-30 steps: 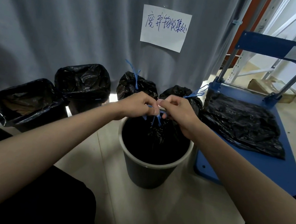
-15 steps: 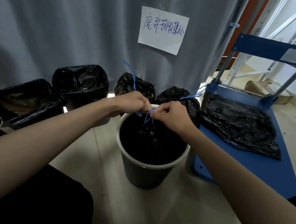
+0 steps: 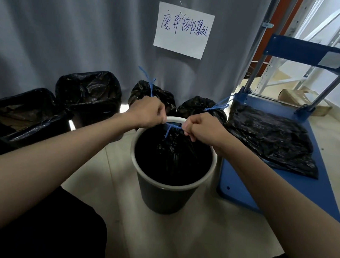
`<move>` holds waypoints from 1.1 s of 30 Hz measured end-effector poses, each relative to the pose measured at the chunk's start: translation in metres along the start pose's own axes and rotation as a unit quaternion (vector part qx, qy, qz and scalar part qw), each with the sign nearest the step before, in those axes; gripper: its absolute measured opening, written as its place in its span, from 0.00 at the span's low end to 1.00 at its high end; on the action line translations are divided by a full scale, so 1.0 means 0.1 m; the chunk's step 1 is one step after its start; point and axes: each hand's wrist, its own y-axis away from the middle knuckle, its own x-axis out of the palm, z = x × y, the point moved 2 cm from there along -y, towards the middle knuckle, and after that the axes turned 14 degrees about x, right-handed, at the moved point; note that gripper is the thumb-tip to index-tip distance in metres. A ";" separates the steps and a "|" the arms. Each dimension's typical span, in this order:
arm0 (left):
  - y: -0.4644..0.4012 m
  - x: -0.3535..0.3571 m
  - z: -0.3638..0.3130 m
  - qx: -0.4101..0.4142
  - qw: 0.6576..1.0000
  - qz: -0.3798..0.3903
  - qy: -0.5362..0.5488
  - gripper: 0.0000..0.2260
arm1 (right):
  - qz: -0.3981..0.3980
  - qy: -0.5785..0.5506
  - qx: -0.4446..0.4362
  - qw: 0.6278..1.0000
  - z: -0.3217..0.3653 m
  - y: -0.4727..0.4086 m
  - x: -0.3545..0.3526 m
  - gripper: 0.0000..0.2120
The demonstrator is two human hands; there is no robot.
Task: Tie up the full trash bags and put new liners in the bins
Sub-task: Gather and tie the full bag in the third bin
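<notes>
Pulling the blue tie [image 3: 173, 126] apart, left hand [image 3: 147, 112] and right hand [image 3: 203, 128] fisted on its ends, we risked snapping it or tearing the bag [image 3: 172, 151].

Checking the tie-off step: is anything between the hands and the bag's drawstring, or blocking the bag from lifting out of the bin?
Nothing visible. The left hand and right hand already grip the blue drawstring directly, pulling it apart above the bag. The bin mouth above it is open.
</notes>
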 end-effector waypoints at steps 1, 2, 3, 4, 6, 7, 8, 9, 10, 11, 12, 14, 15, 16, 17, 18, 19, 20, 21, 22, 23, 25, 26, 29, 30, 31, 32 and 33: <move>-0.01 0.03 0.02 -0.009 0.999 0.004 -0.053 0.07 | -0.005 0.031 0.003 1.000 -0.03 0.02 -0.02 0.11; -0.01 0.06 0.03 -0.014 0.994 0.005 -0.105 0.07 | -0.010 0.066 0.006 0.998 -0.07 0.04 -0.04 0.11; -0.02 0.09 0.04 -0.014 0.988 0.005 -0.152 0.07 | -0.016 0.098 0.008 0.995 -0.13 0.04 -0.05 0.11; -0.02 0.13 0.06 -0.014 0.981 0.009 -0.193 0.07 | -0.026 0.126 0.011 0.992 -0.20 0.03 -0.06 0.11; -0.01 0.20 0.10 -0.022 0.969 0.026 -0.244 0.07 | -0.039 0.168 0.029 0.985 -0.35 0.01 -0.06 0.12; 0.00 0.24 0.13 -0.028 0.966 0.034 -0.257 0.07 | -0.039 0.183 0.036 0.982 -0.40 0.02 -0.07 0.12; 0.01 0.27 0.16 -0.033 0.963 0.039 -0.264 0.07 | -0.039 0.199 0.040 0.978 -0.44 0.04 -0.07 0.11; 0.01 0.29 0.19 -0.038 0.961 0.043 -0.270 0.06 | -0.039 0.212 0.041 0.976 -0.48 0.06 -0.07 0.11; 0.02 0.31 0.21 -0.039 0.959 0.046 -0.277 0.06 | -0.041 0.220 0.040 0.974 -0.51 0.08 -0.07 0.12; 0.03 0.32 0.23 -0.037 0.957 0.048 -0.285 0.06 | -0.048 0.224 0.038 0.973 -0.54 0.10 -0.07 0.12; 0.05 0.33 0.24 -0.031 0.954 0.048 -0.294 0.05 | -0.059 0.228 0.036 0.971 -0.57 0.13 -0.06 0.12; 0.06 0.33 0.28 -0.016 0.952 0.040 -0.304 0.04 | -0.086 0.247 0.030 0.965 -0.62 0.17 -0.04 0.12; 0.05 0.30 0.30 -0.008 0.952 0.035 -0.303 0.03 | -0.098 0.254 0.025 0.962 -0.64 0.19 -0.04 0.12; 0.04 0.27 0.32 -0.003 0.954 0.035 -0.297 0.04 | -0.103 0.252 0.019 0.962 -0.65 0.20 -0.04 0.11; 0.04 0.22 0.35 0.000 0.958 0.034 -0.285 0.04 | -0.098 0.242 0.015 0.965 -0.66 0.20 -0.05 0.12; 0.03 0.17 0.37 0.003 0.962 0.029 -0.270 0.04 | -0.087 0.226 0.014 0.970 -0.66 0.18 -0.07 0.12; 0.03 0.11 0.39 0.008 0.966 0.020 -0.257 0.04 | -0.079 0.216 0.016 0.973 -0.65 0.16 -0.07 0.13; 0.03 0.07 0.38 0.019 0.968 0.012 -0.252 0.05 | -0.074 0.214 0.019 0.974 -0.62 0.14 -0.06 0.14; 0.03 0.04 0.35 0.037 0.965 0.009 -0.258 0.07 | -0.075 0.216 0.020 0.973 -0.59 0.12 -0.03 0.16; 0.03 0.04 0.30 0.061 0.961 0.013 -0.271 0.10 | -0.079 0.215 0.017 0.973 -0.55 0.10 0.01 0.18; 0.03 0.07 0.25 0.089 0.955 0.028 -0.282 0.13 | -0.086 0.212 0.010 0.973 -0.51 0.09 0.06 0.20; 0.04 0.17 0.14 0.140 0.944 0.077 -0.287 0.17 | -0.099 0.209 -0.008 0.973 -0.43 0.09 0.16 0.20; 0.05 0.22 0.09 0.157 0.938 0.100 -0.292 0.18 | -0.105 0.219 -0.022 0.970 -0.40 0.09 0.20 0.19; 0.10 0.32 0.00 0.196 0.901 0.122 -0.366 0.15 | -0.104 0.232 -0.064 0.965 -0.35 0.08 0.27 0.13; 0.12 0.34 -0.03 0.205 0.894 0.111 -0.382 0.12 | -0.097 0.222 -0.069 0.968 -0.35 0.07 0.29 0.11; 0.13 0.37 -0.04 0.212 0.890 0.096 -0.391 0.10 | -0.089 0.206 -0.074 0.972 -0.35 0.05 0.30 0.09; 0.14 0.39 -0.05 0.219 0.888 0.080 -0.398 0.08 | -0.083 0.186 -0.077 0.976 -0.35 0.03 0.30 0.07; 0.14 0.40 -0.05 0.223 0.885 0.067 -0.402 0.08 | -0.080 0.161 -0.078 0.981 -0.35 0.01 0.29 0.04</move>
